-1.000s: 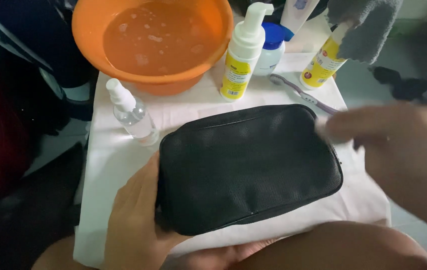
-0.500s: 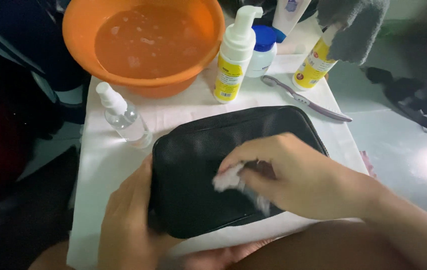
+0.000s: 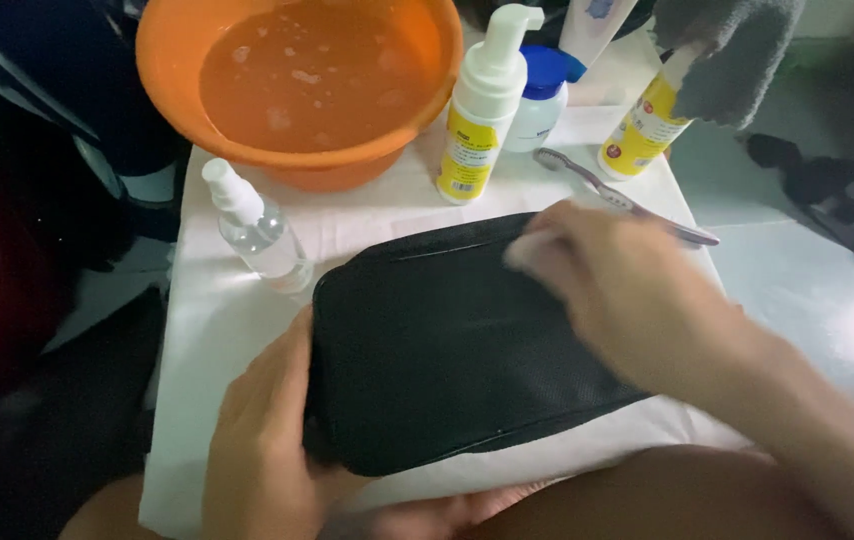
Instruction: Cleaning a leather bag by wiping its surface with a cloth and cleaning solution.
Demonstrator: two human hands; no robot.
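- Our left hand [image 3: 267,440] grips the near-left corner of the black mesh pouch [image 3: 447,350], fingers wrapped on its edge; the pouch lies flat mid-desk, on a white cloth [image 3: 217,320].
- Our right hand [image 3: 627,290] is blurred over the pouch's far-right part, fingers pinched on a small white wipe [image 3: 527,248].
- To wipe well, we judge: keep the left hand pinning the pouch, use short strokes along the mesh, mind the zipper edge.
- Behind the pouch: orange basin [image 3: 397,130] of soapy water, clear spray bottle [image 3: 257,230], foam pump bottle [image 3: 482,110], toothbrush [image 3: 597,190].
- The desk is small and crowded, with pale floor tiles [image 3: 807,290] to the right.
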